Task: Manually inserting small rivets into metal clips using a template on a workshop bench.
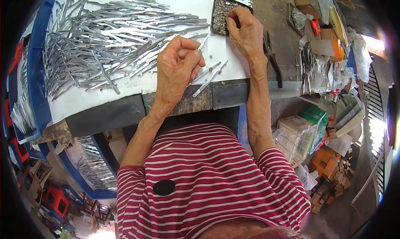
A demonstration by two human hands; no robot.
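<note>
My left hand (177, 66) is closed, pinching a thin silver metal strip (204, 41) between thumb and fingers above the white sheet. My right hand (246, 33) reaches over the right side of a black tray (213, 20) full of tiny shiny metal parts. Its thumb and forefinger are pressed together at the parts; anything between them is too small to make out. A large heap of slender metal strips (121, 35) spreads across the sheet to the left. Just right of my left hand, by the table's front edge, lie a few separate strips (210, 78).
Black-handled pliers (273, 62) lie right of my right forearm. Further right are a small tray (296, 20), plastic bags and tools. A blue crate (39, 68) borders the table's left end; another blue crate (104, 194) of strips stands below. Wooden blocks (327, 164) are stacked lower right.
</note>
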